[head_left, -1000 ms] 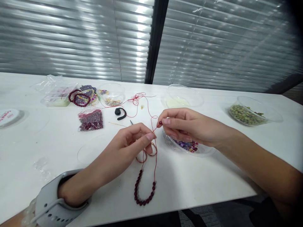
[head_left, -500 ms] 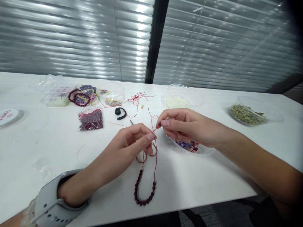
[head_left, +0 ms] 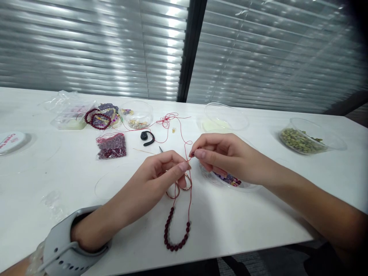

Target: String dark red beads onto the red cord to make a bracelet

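Note:
A red thread (head_left: 190, 197) is pinched between the thumb and fingers of my left hand (head_left: 166, 170). To its right, my right hand (head_left: 224, 155) grips a small dark red bead (head_left: 193, 154) at the thread. Below my hands, a curved string of dark red beads (head_left: 176, 248) lies near the table's front edge. Scissors (head_left: 172, 195) with copper-coloured handles rest partly hidden under my left hand. A clear bowl (head_left: 250, 188) with mixed purple and red beads is partly covered by my right hand.
A bag of dark red beads (head_left: 112, 146), a black earpiece (head_left: 148, 137) and tangled red thread (head_left: 166, 120) lie beyond my left hand. Bead bracelets (head_left: 98, 119) and a bead dish (head_left: 138, 122) stand behind. At right is a bowl of green pieces (head_left: 301, 141).
My right hand and the bead have moved slightly down, nearer to my left fingertips. The whole view has shifted a little. My left hand still pinches the thread.

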### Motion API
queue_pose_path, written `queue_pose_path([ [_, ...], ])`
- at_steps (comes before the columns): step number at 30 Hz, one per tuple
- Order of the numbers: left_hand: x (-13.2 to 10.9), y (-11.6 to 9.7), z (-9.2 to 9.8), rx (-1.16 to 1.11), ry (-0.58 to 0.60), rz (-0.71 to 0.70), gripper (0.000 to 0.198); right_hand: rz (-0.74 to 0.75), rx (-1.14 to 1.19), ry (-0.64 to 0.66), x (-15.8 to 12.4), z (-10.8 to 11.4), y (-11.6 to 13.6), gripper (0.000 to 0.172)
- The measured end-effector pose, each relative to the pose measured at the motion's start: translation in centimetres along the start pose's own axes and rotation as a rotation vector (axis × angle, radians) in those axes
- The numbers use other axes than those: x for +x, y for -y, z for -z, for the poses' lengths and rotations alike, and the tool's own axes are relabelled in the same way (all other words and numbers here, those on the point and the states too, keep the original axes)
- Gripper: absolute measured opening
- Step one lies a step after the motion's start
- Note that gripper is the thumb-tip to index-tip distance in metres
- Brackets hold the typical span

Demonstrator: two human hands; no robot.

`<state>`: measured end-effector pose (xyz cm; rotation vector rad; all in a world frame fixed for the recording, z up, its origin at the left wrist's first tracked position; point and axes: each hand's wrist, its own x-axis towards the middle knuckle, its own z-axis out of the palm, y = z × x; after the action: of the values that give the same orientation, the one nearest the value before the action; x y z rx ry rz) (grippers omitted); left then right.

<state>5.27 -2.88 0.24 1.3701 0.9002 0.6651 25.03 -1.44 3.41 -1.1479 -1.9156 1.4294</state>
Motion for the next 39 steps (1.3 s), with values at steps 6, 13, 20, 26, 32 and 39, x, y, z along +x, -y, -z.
queue_pose_path([
  [6,0.1,0.0,-0.1,-0.017,0.000,0.010,0.014,0.075,-0.059,-0.053,-0.1,-0.5,0.3,0.016],
  [13,0.0,0.0,0.0,-0.052,0.018,-0.037,0.015,0.147,-0.279,-0.101,-0.5,-0.9,-0.5,0.019],
  [20,-0.1,-0.1,0.1,-0.006,0.031,-0.053,0.020,0.171,-0.359,-0.124,-0.4,-0.9,-0.7,0.021],
  [26,-0.1,-0.1,0.1,-0.006,0.047,-0.047,0.021,0.249,-0.454,-0.121,-0.5,-1.0,-0.7,0.016],
  [32,-0.3,0.2,0.1,0.037,0.066,-0.059,0.021,0.459,-0.603,-0.136,-0.6,-1.4,-0.6,0.009],
  [39,-0.1,0.3,-0.1,0.054,0.097,-0.071,0.019,0.481,-0.732,-0.104,-0.9,-1.4,-1.1,0.010],
])
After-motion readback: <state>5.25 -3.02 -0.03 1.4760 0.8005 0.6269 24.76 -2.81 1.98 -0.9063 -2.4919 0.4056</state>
